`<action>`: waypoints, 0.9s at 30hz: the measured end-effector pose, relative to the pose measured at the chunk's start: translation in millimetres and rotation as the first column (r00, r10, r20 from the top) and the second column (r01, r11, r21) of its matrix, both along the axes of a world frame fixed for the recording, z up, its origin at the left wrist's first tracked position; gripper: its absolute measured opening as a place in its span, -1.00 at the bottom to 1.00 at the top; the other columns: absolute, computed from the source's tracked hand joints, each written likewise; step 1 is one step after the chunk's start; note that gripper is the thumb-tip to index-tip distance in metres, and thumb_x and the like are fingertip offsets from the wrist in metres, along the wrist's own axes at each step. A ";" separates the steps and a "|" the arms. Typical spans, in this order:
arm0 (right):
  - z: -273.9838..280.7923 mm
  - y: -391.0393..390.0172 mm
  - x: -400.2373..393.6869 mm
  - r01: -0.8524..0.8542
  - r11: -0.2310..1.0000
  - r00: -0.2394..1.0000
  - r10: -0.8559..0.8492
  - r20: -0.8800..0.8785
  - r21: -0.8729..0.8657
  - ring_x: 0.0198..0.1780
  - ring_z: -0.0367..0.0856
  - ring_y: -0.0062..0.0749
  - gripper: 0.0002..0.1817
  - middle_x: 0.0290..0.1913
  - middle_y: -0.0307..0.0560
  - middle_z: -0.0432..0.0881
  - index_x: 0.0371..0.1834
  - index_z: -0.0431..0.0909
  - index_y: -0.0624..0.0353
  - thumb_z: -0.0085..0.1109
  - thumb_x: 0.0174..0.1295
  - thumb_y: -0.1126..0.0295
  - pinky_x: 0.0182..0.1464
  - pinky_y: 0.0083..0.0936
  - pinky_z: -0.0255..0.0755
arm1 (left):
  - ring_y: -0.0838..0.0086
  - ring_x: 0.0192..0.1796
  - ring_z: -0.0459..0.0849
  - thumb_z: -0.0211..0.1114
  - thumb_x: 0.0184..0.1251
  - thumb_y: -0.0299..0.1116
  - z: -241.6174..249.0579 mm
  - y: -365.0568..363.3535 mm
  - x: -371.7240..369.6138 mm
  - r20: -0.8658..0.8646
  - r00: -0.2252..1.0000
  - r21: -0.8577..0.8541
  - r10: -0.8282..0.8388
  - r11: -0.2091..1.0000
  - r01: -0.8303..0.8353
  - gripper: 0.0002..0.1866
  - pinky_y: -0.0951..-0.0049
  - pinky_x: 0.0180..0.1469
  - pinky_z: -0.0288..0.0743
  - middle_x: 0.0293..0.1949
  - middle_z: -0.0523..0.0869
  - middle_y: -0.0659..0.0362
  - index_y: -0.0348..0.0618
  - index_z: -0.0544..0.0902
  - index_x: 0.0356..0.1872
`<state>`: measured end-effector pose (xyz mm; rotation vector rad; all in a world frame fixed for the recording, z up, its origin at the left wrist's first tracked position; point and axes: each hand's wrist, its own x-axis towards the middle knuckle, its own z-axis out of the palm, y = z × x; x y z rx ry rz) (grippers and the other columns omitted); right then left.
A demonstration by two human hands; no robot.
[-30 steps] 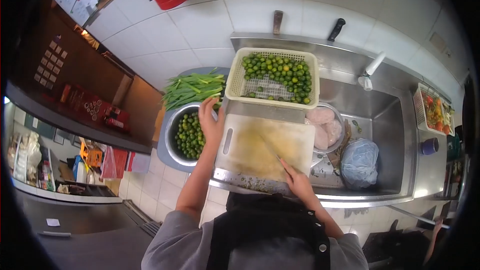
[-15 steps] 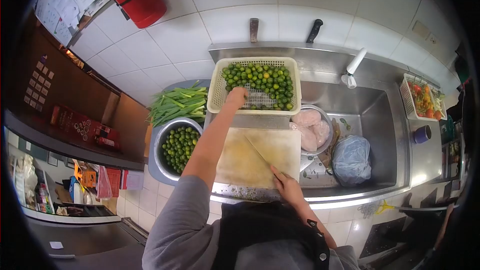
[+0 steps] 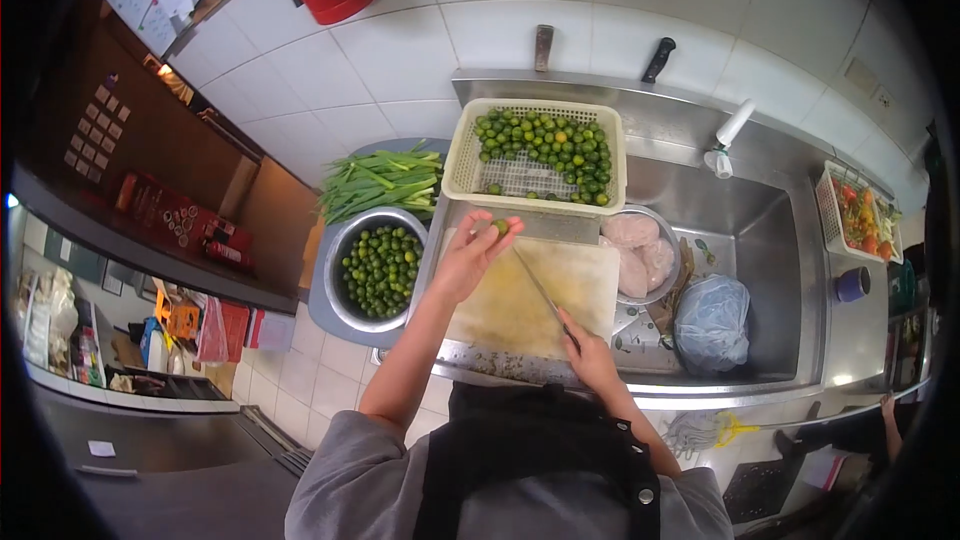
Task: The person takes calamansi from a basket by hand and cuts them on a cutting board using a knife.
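Note:
My left hand [image 3: 472, 258] is above the upper left of the cutting board [image 3: 490, 315], palm turned up, with a small green citrus fruit [image 3: 501, 227] held at its fingers. In my right hand [image 3: 592, 355] is the handle of a knife [image 3: 540, 288], whose blade slants up and left over the board. Behind the board stands a cream basket [image 3: 460, 175] of green citrus fruits [image 3: 560, 136], one of them orange. More green fruits fill a metal bowl [image 3: 338, 290] to the left.
Green leafy stalks [image 3: 380, 183] lie behind the bowl. In the sink [image 3: 765, 270] are a bowl of pale meat [image 3: 655, 262] and a plastic bag [image 3: 712, 325]. A tap [image 3: 728, 135], a vegetable basket [image 3: 835, 230] and a purple cup [image 3: 852, 284] are to the right.
My left hand has come back from the basket to above the board, now with a fruit in its fingers. My right hand still holds the knife. The whole view has shifted slightly.

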<state>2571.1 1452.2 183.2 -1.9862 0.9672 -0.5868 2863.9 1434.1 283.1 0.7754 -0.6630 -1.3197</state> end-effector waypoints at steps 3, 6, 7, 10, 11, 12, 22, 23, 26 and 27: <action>-13.2 2.4 0.1 0.004 1.000 0.997 -0.003 0.075 -0.011 -0.13 0.74 0.26 -0.37 -0.08 0.34 0.72 0.57 0.34 -0.05 0.18 0.42 0.39 -0.06 -0.10 0.60 | 0.30 0.32 0.62 0.16 0.62 -0.45 12.6 22.0 -10.3 0.064 0.997 0.080 0.041 0.996 -0.046 -0.74 0.35 0.40 0.47 0.34 0.60 -0.03 -0.09 0.44 0.23; 26.5 9.6 15.0 0.123 0.966 0.988 -0.142 0.068 0.227 -0.31 0.75 0.04 -0.49 -0.24 0.23 0.74 0.41 0.50 0.16 0.25 0.41 0.32 -0.19 -0.25 0.58 | 0.36 0.29 0.63 0.21 0.55 -0.53 -17.7 42.7 -11.4 0.484 0.874 0.040 0.047 0.996 -0.076 -0.68 0.33 0.37 0.48 0.29 0.65 0.01 -0.15 0.46 0.25; 28.7 8.0 22.1 0.125 0.966 0.987 -0.144 0.070 0.226 -0.31 0.75 0.04 -0.49 -0.24 0.23 0.74 0.41 0.50 0.16 0.25 0.41 0.32 -0.19 -0.25 0.58 | 0.36 0.29 0.63 0.21 0.55 -0.53 -26.1 52.3 -15.7 0.485 0.873 0.040 0.045 0.996 -0.074 -0.68 0.33 0.37 0.48 0.29 0.65 0.01 -0.15 0.46 0.25; 40.4 2.8 42.3 0.102 0.953 0.983 -0.141 0.120 0.287 -0.45 0.66 -0.34 -0.61 -0.41 0.01 0.74 0.09 0.67 0.29 0.33 0.39 0.19 -0.33 -0.42 0.50 | 0.46 0.20 0.68 0.35 0.42 -0.58 -55.2 81.3 -37.9 0.533 0.846 0.102 -0.013 0.994 -0.049 -0.66 0.37 0.24 0.54 0.20 0.71 0.11 -0.20 0.58 0.17; 52.4 3.5 50.8 0.105 0.912 0.972 -0.178 0.151 0.398 -0.46 0.62 -0.47 -0.63 -0.46 -0.08 0.73 -0.06 0.69 0.29 0.36 0.37 0.15 -0.36 -0.47 0.46 | 0.46 0.17 0.70 0.38 0.39 -0.59 -65.9 89.4 -45.0 0.541 0.840 0.140 -0.038 0.989 -0.046 -0.66 0.36 0.23 0.56 0.17 0.73 0.11 -0.21 0.61 0.15; 59.1 4.5 55.8 0.100 0.859 0.960 -0.216 0.179 0.503 -0.47 0.58 -0.59 -0.62 -0.51 -0.17 0.72 -0.22 0.71 0.28 0.39 0.36 0.10 -0.39 -0.52 0.42 | 0.47 0.14 0.71 0.41 0.36 -0.59 -67.7 95.0 -51.7 0.549 0.833 0.177 -0.062 0.983 -0.044 -0.66 0.36 0.21 0.57 0.14 0.74 0.11 -0.22 0.64 0.13; 61.8 6.5 54.5 -0.142 0.658 0.952 -0.113 0.284 0.739 -0.61 0.29 -0.75 -0.70 -0.58 -0.39 0.45 -0.19 0.65 0.21 0.38 0.40 0.17 -0.56 -0.66 0.15 | 0.30 0.05 0.80 0.39 0.30 -0.72 -62.7 120.6 -65.6 0.613 0.790 0.174 0.009 0.974 -0.146 -0.71 0.34 0.18 0.71 0.02 0.76 0.01 -0.37 0.72 0.04; 68.3 6.0 51.2 -0.136 0.639 0.963 -0.093 0.252 0.757 -0.59 0.31 -0.75 -0.74 -0.55 -0.39 0.45 -0.19 0.64 0.21 0.34 0.42 0.21 -0.54 -0.66 0.17 | 0.30 0.05 0.80 0.40 0.29 -0.73 -62.7 122.3 -65.0 0.584 0.812 0.174 0.001 0.976 -0.127 -0.69 0.33 0.18 0.71 0.02 0.76 0.02 -0.36 0.72 0.05; 51.3 6.3 52.6 -0.124 0.726 0.971 -0.052 0.234 0.677 -0.49 0.54 -0.63 -0.72 -0.50 -0.24 0.62 -0.24 0.72 0.26 0.34 0.32 0.21 -0.45 -0.56 0.39 | 0.31 0.06 0.80 0.41 0.27 -0.73 -64.6 125.3 -64.5 0.626 0.779 0.118 0.024 0.985 -0.125 -0.68 0.32 0.17 0.72 0.03 0.76 0.04 -0.34 0.72 0.05; 49.9 5.3 54.5 -0.128 0.726 0.970 -0.052 0.239 0.676 -0.49 0.54 -0.63 -0.72 -0.50 -0.24 0.62 -0.24 0.72 0.26 0.34 0.32 0.21 -0.45 -0.56 0.39 | 0.31 0.05 0.80 0.42 0.27 -0.72 -61.6 124.2 -65.4 0.689 0.723 0.059 0.056 0.989 -0.133 -0.68 0.33 0.17 0.72 0.03 0.75 0.06 -0.33 0.72 0.05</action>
